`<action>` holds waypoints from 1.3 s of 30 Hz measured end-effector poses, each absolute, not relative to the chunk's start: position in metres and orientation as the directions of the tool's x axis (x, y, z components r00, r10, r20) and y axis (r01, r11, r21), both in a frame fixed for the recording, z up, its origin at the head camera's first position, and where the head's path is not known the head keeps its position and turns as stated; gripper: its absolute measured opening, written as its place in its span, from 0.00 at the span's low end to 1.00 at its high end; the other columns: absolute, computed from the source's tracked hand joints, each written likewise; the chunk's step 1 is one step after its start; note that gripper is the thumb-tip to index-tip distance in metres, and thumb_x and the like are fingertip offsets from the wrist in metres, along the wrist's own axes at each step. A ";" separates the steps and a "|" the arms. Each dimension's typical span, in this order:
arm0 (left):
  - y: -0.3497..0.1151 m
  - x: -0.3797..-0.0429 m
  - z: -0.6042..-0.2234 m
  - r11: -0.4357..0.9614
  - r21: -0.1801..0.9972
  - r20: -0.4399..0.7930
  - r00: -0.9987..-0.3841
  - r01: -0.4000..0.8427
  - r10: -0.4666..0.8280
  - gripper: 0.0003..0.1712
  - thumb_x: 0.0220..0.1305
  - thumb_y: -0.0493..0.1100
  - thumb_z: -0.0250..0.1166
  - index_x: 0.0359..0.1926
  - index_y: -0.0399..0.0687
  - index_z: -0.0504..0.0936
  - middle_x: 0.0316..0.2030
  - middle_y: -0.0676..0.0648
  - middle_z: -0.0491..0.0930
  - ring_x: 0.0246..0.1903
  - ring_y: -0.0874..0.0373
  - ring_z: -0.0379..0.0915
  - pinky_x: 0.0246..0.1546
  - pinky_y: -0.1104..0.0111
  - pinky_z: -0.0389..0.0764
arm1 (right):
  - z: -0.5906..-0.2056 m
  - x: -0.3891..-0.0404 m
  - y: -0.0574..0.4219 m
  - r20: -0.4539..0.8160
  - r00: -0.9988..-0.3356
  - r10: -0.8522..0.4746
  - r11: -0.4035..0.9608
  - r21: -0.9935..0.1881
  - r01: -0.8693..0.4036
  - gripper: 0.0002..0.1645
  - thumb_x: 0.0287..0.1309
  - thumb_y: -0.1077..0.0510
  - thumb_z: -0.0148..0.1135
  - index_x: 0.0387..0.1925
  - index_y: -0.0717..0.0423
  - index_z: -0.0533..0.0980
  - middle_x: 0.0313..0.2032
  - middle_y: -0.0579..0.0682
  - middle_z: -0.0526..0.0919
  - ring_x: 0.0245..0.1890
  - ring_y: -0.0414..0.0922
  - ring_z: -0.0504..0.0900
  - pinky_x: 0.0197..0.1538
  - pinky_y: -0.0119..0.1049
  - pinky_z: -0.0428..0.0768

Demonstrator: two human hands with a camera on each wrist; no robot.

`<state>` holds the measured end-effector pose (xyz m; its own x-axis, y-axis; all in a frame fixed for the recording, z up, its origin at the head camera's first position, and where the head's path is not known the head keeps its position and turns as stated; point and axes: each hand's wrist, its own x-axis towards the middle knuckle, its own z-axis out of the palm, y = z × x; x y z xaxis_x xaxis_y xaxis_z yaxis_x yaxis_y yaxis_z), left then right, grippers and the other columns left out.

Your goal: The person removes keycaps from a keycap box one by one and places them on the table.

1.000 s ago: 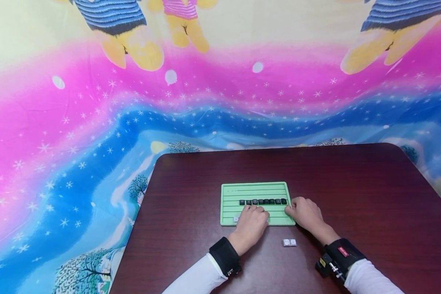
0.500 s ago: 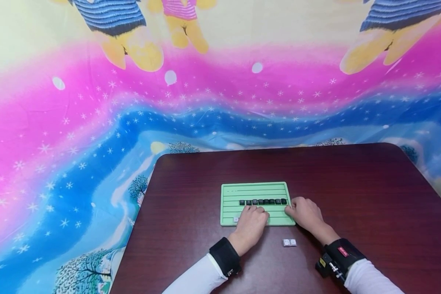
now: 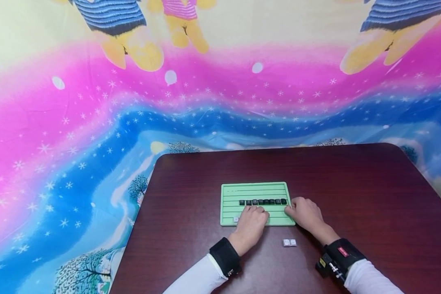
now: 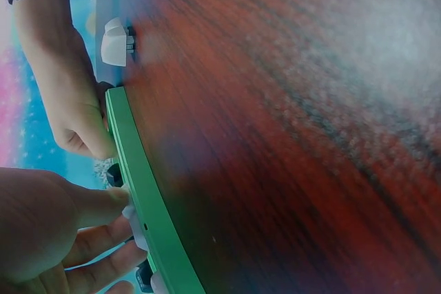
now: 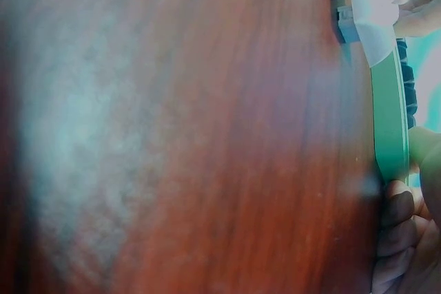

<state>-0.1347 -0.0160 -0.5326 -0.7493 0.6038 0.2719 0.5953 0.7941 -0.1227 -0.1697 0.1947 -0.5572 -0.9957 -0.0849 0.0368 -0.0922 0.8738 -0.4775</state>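
Note:
A green ridged tray (image 3: 255, 188) lies on the table, bearing a row of black keycaps (image 3: 266, 201). My left hand (image 3: 250, 224) is over its near edge. In the left wrist view the thumb and fingers pinch a white keycap (image 4: 136, 228) in the nearest row; the hand hides most of that row in the head view. Just left of the fingers, another white keycap (image 3: 236, 219) shows. My right hand (image 3: 306, 213) grips the tray's right near corner, thumb at the rim and fingers curled outside, as the right wrist view shows.
Two white keycaps (image 3: 289, 243) sit side by side on the dark red-brown table (image 3: 191, 188), in front of the tray and between the forearms. Behind the table's far edge hangs a colourful printed cloth (image 3: 220, 90).

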 end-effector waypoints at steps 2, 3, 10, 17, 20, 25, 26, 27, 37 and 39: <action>-0.016 -0.134 -0.532 0.794 -0.120 0.273 -0.749 0.596 0.604 0.08 0.49 0.39 0.63 0.26 0.60 0.81 0.27 0.58 0.77 0.29 0.62 0.72 0.31 0.69 0.67 | -0.557 -0.170 0.195 0.035 -0.996 -0.085 0.874 -0.477 -0.092 0.19 0.43 0.56 0.54 0.10 0.49 0.54 0.10 0.41 0.51 0.14 0.40 0.48 0.18 0.33 0.49; -0.016 -0.134 -0.532 0.794 -0.119 0.274 -0.749 0.596 0.603 0.08 0.49 0.38 0.63 0.26 0.60 0.81 0.27 0.58 0.77 0.29 0.62 0.72 0.31 0.69 0.67 | -0.557 -0.169 0.195 0.033 -0.996 -0.086 0.874 -0.477 -0.091 0.19 0.43 0.56 0.54 0.10 0.49 0.54 0.10 0.41 0.51 0.14 0.40 0.48 0.18 0.33 0.49; -0.015 -0.134 -0.528 0.801 -0.083 0.270 -0.760 0.593 0.591 0.05 0.55 0.41 0.62 0.29 0.60 0.82 0.30 0.58 0.78 0.31 0.62 0.73 0.33 0.69 0.68 | -0.556 -0.169 0.194 0.027 -0.996 -0.085 0.877 -0.473 -0.088 0.19 0.44 0.56 0.54 0.10 0.49 0.55 0.10 0.41 0.52 0.13 0.40 0.48 0.18 0.33 0.50; -0.015 -0.134 -0.521 0.804 -0.085 0.284 -0.760 0.588 0.585 0.05 0.59 0.47 0.61 0.34 0.61 0.84 0.32 0.58 0.80 0.32 0.62 0.73 0.33 0.69 0.69 | -0.555 -0.169 0.194 0.023 -0.996 -0.085 0.876 -0.475 -0.086 0.19 0.43 0.56 0.54 0.10 0.49 0.55 0.10 0.41 0.52 0.13 0.40 0.49 0.18 0.33 0.50; -0.015 -0.133 -0.519 0.804 -0.096 0.297 -0.754 0.588 0.586 0.04 0.57 0.48 0.62 0.32 0.61 0.84 0.31 0.58 0.79 0.31 0.62 0.73 0.32 0.69 0.69 | -0.555 -0.169 0.194 0.022 -0.996 -0.082 0.878 -0.471 -0.083 0.19 0.43 0.55 0.54 0.10 0.49 0.55 0.10 0.41 0.52 0.13 0.40 0.49 0.17 0.33 0.50; -0.015 -0.133 -0.517 0.800 -0.101 0.302 -0.748 0.592 0.592 0.03 0.57 0.48 0.63 0.32 0.61 0.83 0.30 0.58 0.79 0.30 0.62 0.73 0.31 0.69 0.69 | -0.556 -0.169 0.194 0.010 -0.997 -0.076 0.882 -0.465 -0.072 0.19 0.43 0.55 0.54 0.09 0.49 0.56 0.10 0.41 0.53 0.13 0.40 0.50 0.17 0.33 0.51; -0.015 -0.133 -0.517 0.799 -0.101 0.304 -0.746 0.593 0.592 0.03 0.57 0.49 0.63 0.32 0.61 0.83 0.30 0.58 0.79 0.30 0.62 0.73 0.31 0.69 0.68 | -0.555 -0.170 0.194 0.008 -0.997 -0.075 0.883 -0.464 -0.070 0.19 0.43 0.55 0.54 0.10 0.49 0.56 0.10 0.41 0.53 0.13 0.40 0.50 0.17 0.33 0.51; -0.015 -0.133 -0.517 0.798 -0.102 0.305 -0.745 0.594 0.594 0.03 0.57 0.49 0.63 0.32 0.61 0.83 0.30 0.58 0.79 0.30 0.62 0.73 0.31 0.70 0.68 | -0.555 -0.170 0.194 0.006 -0.997 -0.075 0.883 -0.464 -0.069 0.19 0.43 0.55 0.54 0.10 0.49 0.56 0.10 0.41 0.53 0.13 0.40 0.50 0.17 0.33 0.51; -0.016 -0.132 -0.514 0.791 -0.097 0.306 -0.738 0.604 0.601 0.04 0.57 0.49 0.63 0.33 0.60 0.83 0.31 0.58 0.79 0.31 0.62 0.73 0.30 0.70 0.68 | -0.552 -0.168 0.194 0.022 -0.996 -0.090 0.881 -0.465 -0.090 0.19 0.44 0.55 0.55 0.10 0.49 0.56 0.10 0.41 0.52 0.13 0.40 0.49 0.18 0.33 0.51; -0.017 -0.131 -0.514 0.790 -0.093 0.305 -0.738 0.606 0.602 0.04 0.58 0.49 0.63 0.33 0.60 0.83 0.31 0.58 0.79 0.31 0.62 0.73 0.31 0.70 0.68 | -0.553 -0.168 0.194 0.020 -0.996 -0.090 0.882 -0.463 -0.089 0.19 0.44 0.55 0.55 0.10 0.49 0.56 0.10 0.41 0.52 0.13 0.40 0.49 0.18 0.33 0.51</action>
